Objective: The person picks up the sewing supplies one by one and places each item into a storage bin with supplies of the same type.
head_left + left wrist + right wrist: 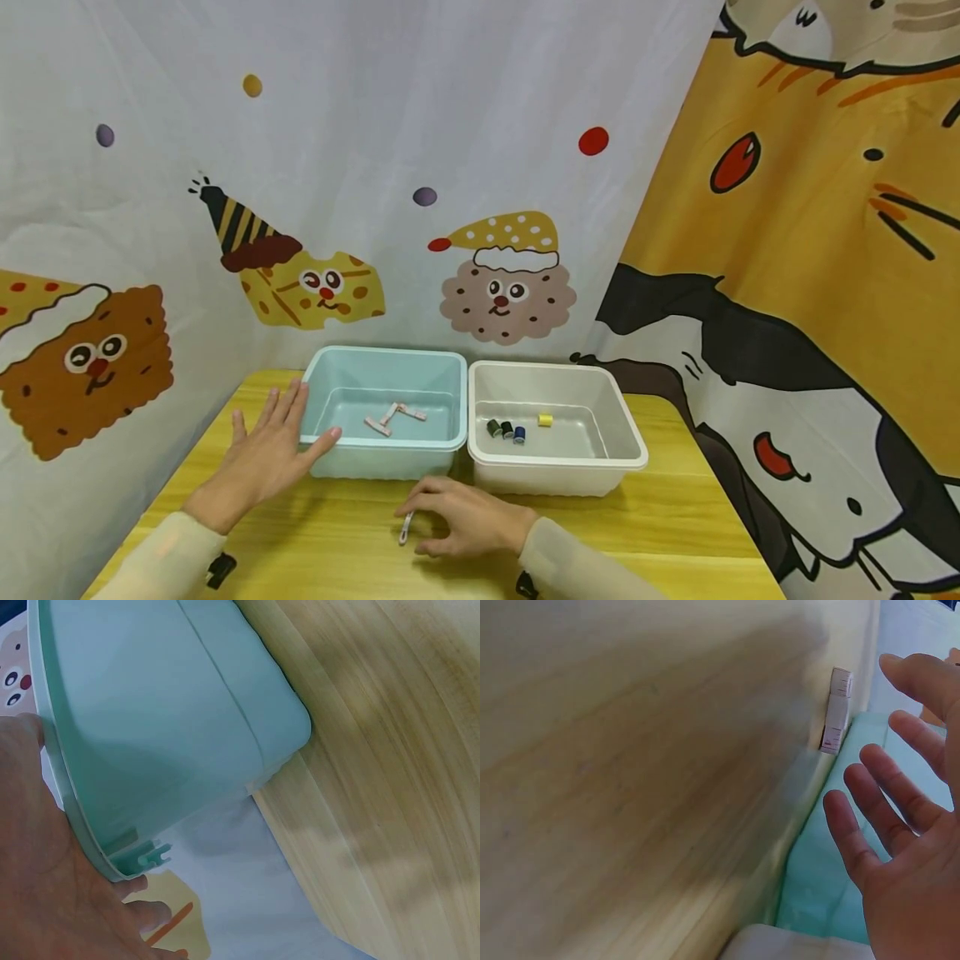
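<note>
My left hand (265, 450) rests at the left front corner of a light-blue plastic bin (382, 461), fingers spread and straight, thumb over the rim. In the left wrist view the palm side lies along the bin's rim (71, 795). A folded strip of white measuring tape (836, 712) with printed marks lies on the wooden table. Just above it, my right hand (472, 517) hovers with loosely bent fingers; in the right wrist view the fingers (889, 799) are parted and apart from the strip. Several similar strips (378, 427) lie inside the blue bin.
Right beside the blue bin stands a white bin (558, 479), holding dark green spools of thread (493, 427), a blue spool (519, 434) and a yellow spool (545, 420). A printed curtain (337, 125) hangs behind the table (330, 550) and along its sides.
</note>
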The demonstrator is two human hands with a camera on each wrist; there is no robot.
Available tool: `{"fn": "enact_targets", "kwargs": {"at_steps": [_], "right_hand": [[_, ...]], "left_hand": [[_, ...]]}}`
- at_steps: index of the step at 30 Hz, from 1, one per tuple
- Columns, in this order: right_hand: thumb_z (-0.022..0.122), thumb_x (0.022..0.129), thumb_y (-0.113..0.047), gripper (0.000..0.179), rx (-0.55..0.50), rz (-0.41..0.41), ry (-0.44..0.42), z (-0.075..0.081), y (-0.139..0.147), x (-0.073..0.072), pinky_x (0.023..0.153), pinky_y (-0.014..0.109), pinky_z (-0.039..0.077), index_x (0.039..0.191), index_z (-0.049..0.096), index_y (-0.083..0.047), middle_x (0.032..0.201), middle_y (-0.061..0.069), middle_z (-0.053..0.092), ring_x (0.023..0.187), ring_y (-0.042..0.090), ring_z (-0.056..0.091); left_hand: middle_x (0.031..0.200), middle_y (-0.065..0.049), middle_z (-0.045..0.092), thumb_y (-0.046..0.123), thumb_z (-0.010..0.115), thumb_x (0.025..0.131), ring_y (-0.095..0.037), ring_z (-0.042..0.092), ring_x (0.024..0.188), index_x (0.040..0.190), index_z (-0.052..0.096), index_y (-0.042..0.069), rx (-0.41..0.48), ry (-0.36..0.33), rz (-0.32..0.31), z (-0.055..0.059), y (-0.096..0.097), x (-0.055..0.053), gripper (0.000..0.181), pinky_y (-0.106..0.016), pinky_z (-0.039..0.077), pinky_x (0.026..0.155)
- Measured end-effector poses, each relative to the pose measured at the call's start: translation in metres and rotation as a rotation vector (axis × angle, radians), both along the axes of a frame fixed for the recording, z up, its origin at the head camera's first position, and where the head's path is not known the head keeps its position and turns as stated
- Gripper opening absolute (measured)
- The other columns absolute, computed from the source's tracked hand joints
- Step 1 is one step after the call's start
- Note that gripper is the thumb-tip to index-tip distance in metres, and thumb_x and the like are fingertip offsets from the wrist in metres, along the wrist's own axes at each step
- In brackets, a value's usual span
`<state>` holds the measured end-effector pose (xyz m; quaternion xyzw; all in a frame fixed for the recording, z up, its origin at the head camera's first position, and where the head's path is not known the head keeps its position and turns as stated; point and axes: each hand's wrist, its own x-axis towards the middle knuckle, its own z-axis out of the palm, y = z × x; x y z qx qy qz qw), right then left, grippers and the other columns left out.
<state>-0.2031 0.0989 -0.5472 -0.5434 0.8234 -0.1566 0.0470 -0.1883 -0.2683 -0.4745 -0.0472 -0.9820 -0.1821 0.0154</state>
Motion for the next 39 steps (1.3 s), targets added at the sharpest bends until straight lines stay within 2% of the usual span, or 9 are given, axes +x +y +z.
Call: {"fn": "enact_targets", "kwargs": {"at_steps": [15, 22, 23, 25, 29, 30, 35, 39], "right_hand": [[0.085, 0.11, -0.036, 0.052, -0.001, 0.025, -0.009, -0.008, -0.01, -0.005, 0.129, 0.021, 0.049, 0.159, 0.071, -0.026, 0.157, -0.008, 0.068, 0.147, 0.003, 0.063], [0.086, 0.109, -0.039, 0.053, -0.001, 0.024, -0.043, -0.012, -0.012, -0.008, 0.129, 0.024, 0.05, 0.158, 0.072, -0.025, 0.156, -0.007, 0.069, 0.147, 0.004, 0.063], [0.086, 0.109, -0.043, 0.054, -0.002, 0.03, -0.027, -0.02, -0.013, -0.011, 0.13, 0.025, 0.05, 0.158, 0.072, -0.025, 0.156, -0.006, 0.069, 0.147, 0.005, 0.063], [0.086, 0.109, -0.043, 0.054, -0.003, 0.029, -0.036, -0.021, -0.014, -0.013, 0.13, 0.025, 0.05, 0.158, 0.072, -0.026, 0.155, -0.006, 0.069, 0.147, 0.005, 0.063], [0.085, 0.11, -0.042, 0.051, -0.006, 0.029, -0.019, -0.024, -0.015, -0.015, 0.128, 0.024, 0.051, 0.157, 0.073, -0.027, 0.153, -0.007, 0.071, 0.144, 0.004, 0.065], [0.085, 0.11, -0.039, 0.049, -0.005, 0.021, -0.038, -0.017, -0.014, -0.013, 0.126, 0.023, 0.052, 0.156, 0.074, -0.027, 0.152, -0.008, 0.071, 0.143, 0.003, 0.065], [0.085, 0.11, -0.036, 0.042, -0.008, 0.006, -0.03, -0.018, -0.014, -0.013, 0.122, 0.018, 0.052, 0.151, 0.077, -0.028, 0.146, -0.008, 0.073, 0.137, 0.001, 0.067], [0.084, 0.111, -0.031, 0.035, -0.019, 0.005, -0.04, -0.017, -0.015, -0.012, 0.109, 0.008, 0.052, 0.146, 0.08, -0.026, 0.137, -0.009, 0.074, 0.121, -0.005, 0.067]], "left_hand": [[0.195, -0.028, 0.007, 0.086, 0.047, 0.112, -0.065, 0.011, 0.177, 0.185, 0.011, -0.003, -0.001, -0.003, 0.002, 0.002, 0.0, 0.001, 0.121, -0.102, -0.003, 0.124], [0.195, -0.028, 0.005, 0.086, 0.046, 0.112, -0.065, 0.011, 0.177, 0.185, 0.01, -0.003, -0.005, 0.0, -0.001, 0.002, 0.0, 0.001, 0.12, -0.102, -0.003, 0.124], [0.195, -0.029, 0.006, 0.086, 0.046, 0.112, -0.065, 0.011, 0.177, 0.185, 0.01, -0.003, -0.006, 0.0, -0.001, 0.002, 0.0, 0.001, 0.12, -0.102, -0.003, 0.124], [0.195, -0.029, 0.006, 0.086, 0.046, 0.112, -0.065, 0.011, 0.177, 0.185, 0.01, -0.003, -0.007, 0.0, -0.001, 0.002, 0.0, 0.001, 0.121, -0.102, -0.003, 0.124], [0.195, -0.028, 0.005, 0.086, 0.046, 0.112, -0.065, 0.011, 0.177, 0.185, 0.01, -0.003, -0.009, -0.005, 0.0, 0.002, 0.0, 0.0, 0.121, -0.102, -0.003, 0.124], [0.195, -0.028, 0.005, 0.086, 0.046, 0.112, -0.065, 0.011, 0.177, 0.185, 0.01, -0.003, -0.008, -0.007, 0.0, 0.002, 0.0, 0.0, 0.121, -0.102, -0.003, 0.124], [0.196, -0.028, 0.005, 0.087, 0.046, 0.112, -0.065, 0.011, 0.177, 0.186, 0.01, -0.003, -0.004, -0.009, 0.001, 0.002, 0.001, 0.0, 0.121, -0.102, -0.003, 0.124], [0.196, -0.028, 0.006, 0.086, 0.047, 0.112, -0.065, 0.012, 0.177, 0.186, 0.01, -0.003, 0.001, -0.005, 0.002, 0.002, 0.0, 0.0, 0.121, -0.101, -0.004, 0.125]]}}
